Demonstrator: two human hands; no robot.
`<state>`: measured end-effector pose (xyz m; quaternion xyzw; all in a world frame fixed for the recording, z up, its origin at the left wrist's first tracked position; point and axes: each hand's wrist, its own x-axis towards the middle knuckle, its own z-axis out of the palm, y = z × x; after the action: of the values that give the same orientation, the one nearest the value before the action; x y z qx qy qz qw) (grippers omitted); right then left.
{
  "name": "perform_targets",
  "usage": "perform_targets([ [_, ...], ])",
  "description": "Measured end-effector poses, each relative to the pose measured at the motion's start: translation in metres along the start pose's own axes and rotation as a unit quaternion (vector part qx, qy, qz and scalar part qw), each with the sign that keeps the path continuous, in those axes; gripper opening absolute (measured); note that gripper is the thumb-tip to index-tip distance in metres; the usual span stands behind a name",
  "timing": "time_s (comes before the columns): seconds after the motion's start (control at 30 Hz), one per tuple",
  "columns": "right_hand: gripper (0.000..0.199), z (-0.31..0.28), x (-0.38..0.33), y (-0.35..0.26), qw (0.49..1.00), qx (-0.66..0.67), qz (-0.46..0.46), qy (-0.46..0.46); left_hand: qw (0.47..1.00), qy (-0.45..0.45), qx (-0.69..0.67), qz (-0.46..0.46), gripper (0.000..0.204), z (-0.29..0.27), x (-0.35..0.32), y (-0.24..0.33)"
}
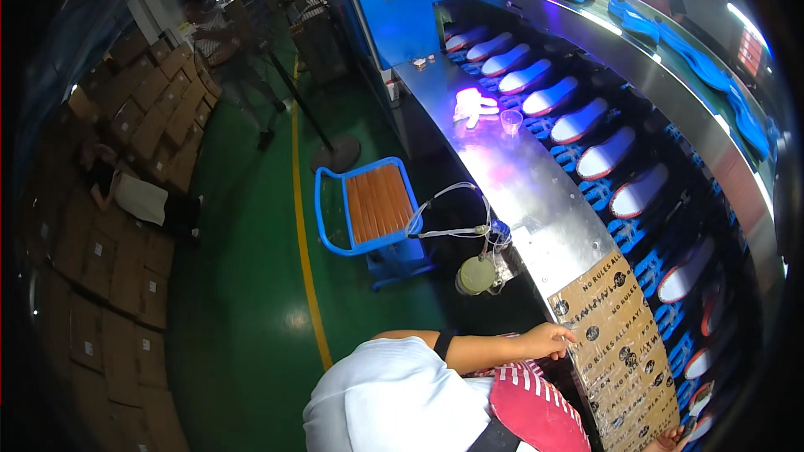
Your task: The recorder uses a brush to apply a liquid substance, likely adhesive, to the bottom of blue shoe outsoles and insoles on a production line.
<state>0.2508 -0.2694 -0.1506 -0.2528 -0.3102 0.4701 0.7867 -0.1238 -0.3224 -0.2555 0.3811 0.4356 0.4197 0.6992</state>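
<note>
Extending the left hand (548, 341), lower right of centre, to the edge of brown printed cardboard (624, 360), pointing one finger apart from the loosely curled others; reaching the right hand (668, 440) beside a white shoe piece (701, 428) near the lower right corner, showing too little of its fingers to tell clamped from merely touching.

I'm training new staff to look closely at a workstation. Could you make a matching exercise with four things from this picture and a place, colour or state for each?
Things
1. Chair
2. Cardboard sheet
3. Clear cup
4. Floor line

Descriptions
A. Standing on bare metal ledge
B. Yellow, running along green floor
C. Blue frame with a slatted seat
D. Brown, with black print

Right pairs: 1-C, 2-D, 3-A, 4-B
</note>
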Motion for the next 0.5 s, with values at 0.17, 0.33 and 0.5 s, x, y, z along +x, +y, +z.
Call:
perform_targets([
  [0.17,0.03,-0.007,0.011,0.018,0.998,-0.003,0.046,-0.033,1.0,-0.01,0.007,-0.01,0.029,0.007,0.007,-0.003],
  [0.33,0.035,-0.005,0.013,0.042,0.992,0.003,0.104,-0.073,1.0,-0.015,0.009,-0.003,0.03,0.01,0.003,-0.008],
  [0.5,0.041,-0.01,0.006,0.057,0.988,0.005,0.127,-0.089,0.999,-0.023,0.045,-0.017,0.028,0.012,0.002,-0.005],
])
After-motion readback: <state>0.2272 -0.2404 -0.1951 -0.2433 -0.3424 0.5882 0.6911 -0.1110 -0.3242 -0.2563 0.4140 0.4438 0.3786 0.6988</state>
